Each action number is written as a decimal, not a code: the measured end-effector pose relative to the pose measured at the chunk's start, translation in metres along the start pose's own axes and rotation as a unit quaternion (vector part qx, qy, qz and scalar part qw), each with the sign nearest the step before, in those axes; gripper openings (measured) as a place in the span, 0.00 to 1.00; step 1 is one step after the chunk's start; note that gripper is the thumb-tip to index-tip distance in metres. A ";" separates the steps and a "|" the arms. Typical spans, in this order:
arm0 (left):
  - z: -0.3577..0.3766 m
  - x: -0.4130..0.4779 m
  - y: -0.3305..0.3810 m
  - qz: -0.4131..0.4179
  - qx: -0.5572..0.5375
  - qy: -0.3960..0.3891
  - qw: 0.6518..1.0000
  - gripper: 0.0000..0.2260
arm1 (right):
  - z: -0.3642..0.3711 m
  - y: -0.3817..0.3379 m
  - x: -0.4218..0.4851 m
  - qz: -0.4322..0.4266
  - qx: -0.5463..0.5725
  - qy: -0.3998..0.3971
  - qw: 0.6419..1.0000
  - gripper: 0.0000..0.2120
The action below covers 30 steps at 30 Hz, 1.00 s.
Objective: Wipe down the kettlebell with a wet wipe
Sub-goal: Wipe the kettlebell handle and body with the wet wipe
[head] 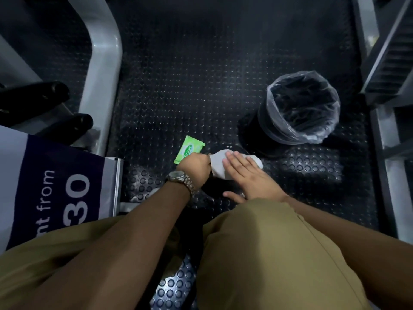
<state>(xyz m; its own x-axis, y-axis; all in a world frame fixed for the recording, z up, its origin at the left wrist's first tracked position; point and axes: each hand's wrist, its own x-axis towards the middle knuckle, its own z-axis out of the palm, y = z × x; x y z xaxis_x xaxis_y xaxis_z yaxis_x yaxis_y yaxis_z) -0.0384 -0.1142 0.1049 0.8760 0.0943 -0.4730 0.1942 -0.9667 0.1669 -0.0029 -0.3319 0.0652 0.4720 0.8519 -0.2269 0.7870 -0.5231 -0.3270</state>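
Note:
A black kettlebell (232,148) stands on the studded floor mat, mostly hidden under my hands and a white wet wipe (218,163) spread over its top. My right hand (248,175) lies flat on the wipe with straight fingers, pressing it onto the kettlebell. My left hand (195,167), with a metal watch on its wrist, is curled at the left side of the kettlebell, apparently round its handle; the handle itself is hidden. A green wet-wipe packet (190,148) lies on the mat just behind my left hand.
A black bin (299,108) lined with clear plastic stands at the right behind the kettlebell. A grey machine frame (100,74) runs along the left, a metal rack (388,63) along the right. A printed sign (55,186) leans at my left knee.

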 end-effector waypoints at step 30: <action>0.007 0.004 -0.004 0.001 -0.052 -0.007 0.999 0.15 | -0.003 0.008 -0.001 0.008 0.043 0.025 0.999 0.42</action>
<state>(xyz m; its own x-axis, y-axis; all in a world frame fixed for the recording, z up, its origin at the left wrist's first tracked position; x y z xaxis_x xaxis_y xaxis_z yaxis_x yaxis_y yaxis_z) -0.0391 -0.1115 0.0963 0.8706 0.0882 -0.4841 0.2377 -0.9368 0.2567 0.0040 -0.3374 0.0651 0.5053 0.8422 -0.1881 0.7432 -0.5355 -0.4012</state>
